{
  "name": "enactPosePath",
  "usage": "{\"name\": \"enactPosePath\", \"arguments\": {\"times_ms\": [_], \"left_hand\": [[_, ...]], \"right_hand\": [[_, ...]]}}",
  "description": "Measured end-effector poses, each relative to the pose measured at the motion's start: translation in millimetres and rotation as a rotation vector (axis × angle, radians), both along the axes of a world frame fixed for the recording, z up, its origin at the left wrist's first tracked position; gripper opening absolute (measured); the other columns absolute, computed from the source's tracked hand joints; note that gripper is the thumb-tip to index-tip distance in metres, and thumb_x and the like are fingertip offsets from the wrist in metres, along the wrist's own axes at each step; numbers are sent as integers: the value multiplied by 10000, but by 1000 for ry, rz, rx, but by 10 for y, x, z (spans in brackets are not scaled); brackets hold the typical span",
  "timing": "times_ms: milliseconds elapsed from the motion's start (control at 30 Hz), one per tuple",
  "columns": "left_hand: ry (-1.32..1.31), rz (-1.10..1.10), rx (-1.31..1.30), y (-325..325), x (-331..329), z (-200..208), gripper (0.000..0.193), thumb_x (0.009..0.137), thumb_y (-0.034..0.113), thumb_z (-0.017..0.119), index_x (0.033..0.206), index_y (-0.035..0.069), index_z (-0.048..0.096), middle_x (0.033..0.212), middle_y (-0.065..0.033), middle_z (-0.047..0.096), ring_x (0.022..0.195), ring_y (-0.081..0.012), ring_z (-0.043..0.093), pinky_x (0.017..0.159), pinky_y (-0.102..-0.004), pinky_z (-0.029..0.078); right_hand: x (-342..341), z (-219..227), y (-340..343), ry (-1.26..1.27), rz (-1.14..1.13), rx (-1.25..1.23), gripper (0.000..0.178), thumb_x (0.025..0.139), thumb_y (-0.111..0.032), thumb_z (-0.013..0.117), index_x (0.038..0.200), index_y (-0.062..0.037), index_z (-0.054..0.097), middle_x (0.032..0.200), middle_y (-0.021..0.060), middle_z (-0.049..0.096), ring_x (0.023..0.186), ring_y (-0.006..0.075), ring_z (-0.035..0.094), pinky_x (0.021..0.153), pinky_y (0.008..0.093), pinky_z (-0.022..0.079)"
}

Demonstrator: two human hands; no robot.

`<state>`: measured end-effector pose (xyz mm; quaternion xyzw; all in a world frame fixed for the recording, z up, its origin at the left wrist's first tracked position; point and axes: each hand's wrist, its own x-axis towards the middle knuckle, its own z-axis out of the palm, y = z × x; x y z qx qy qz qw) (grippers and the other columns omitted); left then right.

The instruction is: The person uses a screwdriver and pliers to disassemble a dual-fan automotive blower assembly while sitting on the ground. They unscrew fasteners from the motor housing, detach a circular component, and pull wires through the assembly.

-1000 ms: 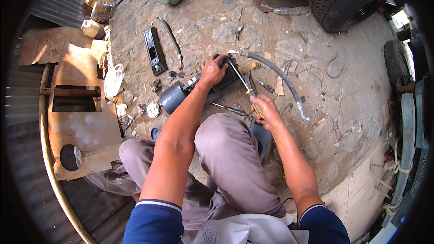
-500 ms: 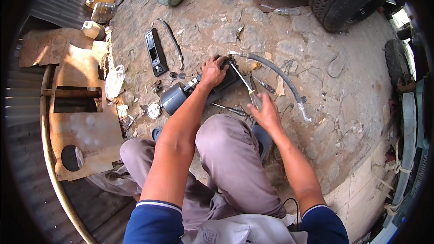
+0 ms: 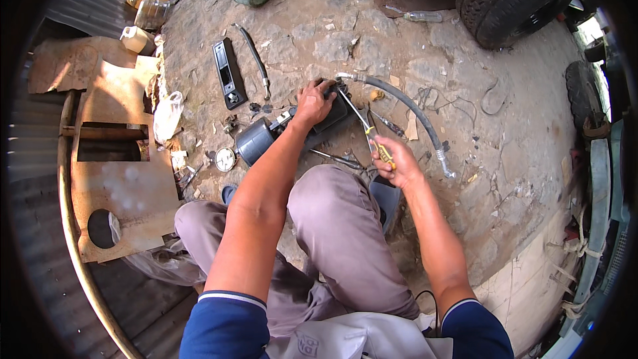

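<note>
My right hand [image 3: 400,165] is closed round the yellow handle of a screwdriver [image 3: 363,118]. Its long shaft slants up and left to the far end of a black plastic housing [image 3: 340,117], where the tip is too small to make out. My left hand [image 3: 314,104] grips that same far end, fingers curled over it and partly hiding it. A round black blower-like drum [image 3: 255,142] forms the housing's near left end, just beyond my left knee. Between housing and right hand lie another screwdriver [image 3: 389,123] and a dark-handled tool [image 3: 339,158].
A thick grey hose [image 3: 403,98] curves right of the housing. Left are a black panel [image 3: 228,74], a shorter hose [image 3: 253,55] and a round gauge [image 3: 224,159]. A tyre [image 3: 508,3] stands back right; a cut rusty sheet [image 3: 126,189] lies left.
My right hand has turned over on the screwdriver, so its yellow handle now shows between the fingers. The left hand and the housing stay in place.
</note>
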<state>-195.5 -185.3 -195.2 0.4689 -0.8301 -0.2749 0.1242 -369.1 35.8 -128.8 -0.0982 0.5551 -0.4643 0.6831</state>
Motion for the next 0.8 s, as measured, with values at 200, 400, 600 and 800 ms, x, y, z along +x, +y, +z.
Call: {"name": "enactPosePath", "arguments": {"times_ms": [200, 400, 600, 800], "left_hand": [[-12, -5, -16, 49, -29, 39, 395, 930, 333, 621, 1297, 189, 623, 1379, -156, 543, 1300, -360, 479, 1098, -525, 316], [-19, 3, 2, 69, 2, 56, 400, 925, 332, 626, 1299, 190, 623, 1387, -155, 537, 1312, -359, 470, 1104, -529, 308], [-14, 12, -31, 25, -23, 56, 401, 925, 330, 624, 1304, 197, 621, 1405, -149, 523, 1323, -360, 459, 1113, -539, 293], [-29, 2, -11, 97, -2, 12, 395, 935, 329, 614, 1306, 194, 616, 1403, -150, 524, 1321, -363, 460, 1109, -539, 298]], "right_hand": [[59, -417, 55, 1732, 175, -565, 293, 955, -293, 633, 1066, -46, 522, 812, 106, 630, 426, 89, 478, 329, 247, 296], [-43, -245, 25, 450, 45, -172, 295, 941, -276, 634, 1079, -46, 512, 815, 161, 618, 616, 318, 614, 496, 393, 455], [-130, -334, 66, -85, 42, -123, 327, 942, -270, 636, 1111, -15, 520, 853, 163, 631, 627, 280, 634, 524, 405, 480], [183, -323, 61, 1333, 124, -336, 351, 938, -311, 643, 1024, 21, 569, 786, 202, 629, 696, 365, 646, 667, 462, 505]]}}
